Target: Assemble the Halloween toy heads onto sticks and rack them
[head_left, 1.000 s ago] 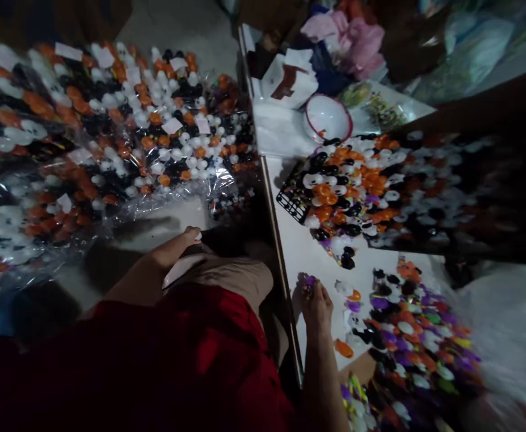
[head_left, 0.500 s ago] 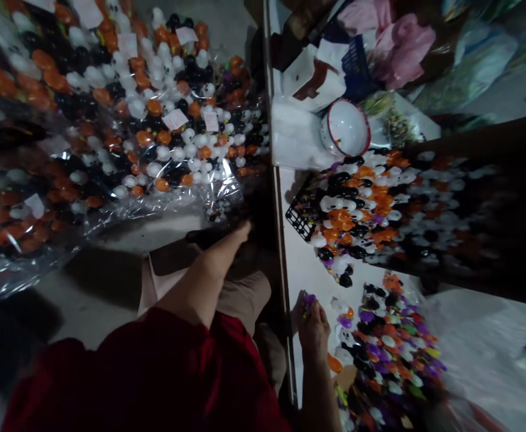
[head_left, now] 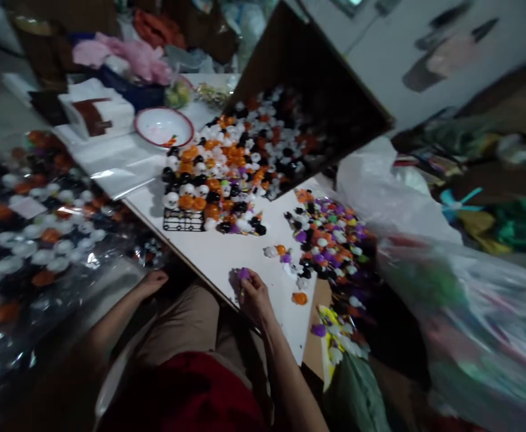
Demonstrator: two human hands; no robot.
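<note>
My right hand (head_left: 254,292) is closed in a pinch on a small purple plastic piece (head_left: 243,273) above the white tabletop (head_left: 218,255). Just right of it lie loose pieces: a purple one (head_left: 285,257), a white one (head_left: 270,251) and an orange one (head_left: 299,298). Over by the dark gap beside the table's edge, my left hand (head_left: 156,281) is held low with its fingers curled; what they hold, if anything, is too dim to make out. Orange, white and black plastic figures (head_left: 193,203) stand packed on a black grid rack (head_left: 183,220) beyond the right hand.
An open cardboard box (head_left: 348,96) lies on its side with more figures inside. A heap of mixed-colour pieces (head_left: 330,234) sits to the right. A red-rimmed white bowl (head_left: 164,117) is at the back. Clear bags of figures (head_left: 42,258) fill the left; plastic bags (head_left: 474,282) crowd the right.
My view has turned to the right and the table now lies in the middle. The right hand still pinches the purple piece. The left hand shows more clearly, out of the dark gap.
</note>
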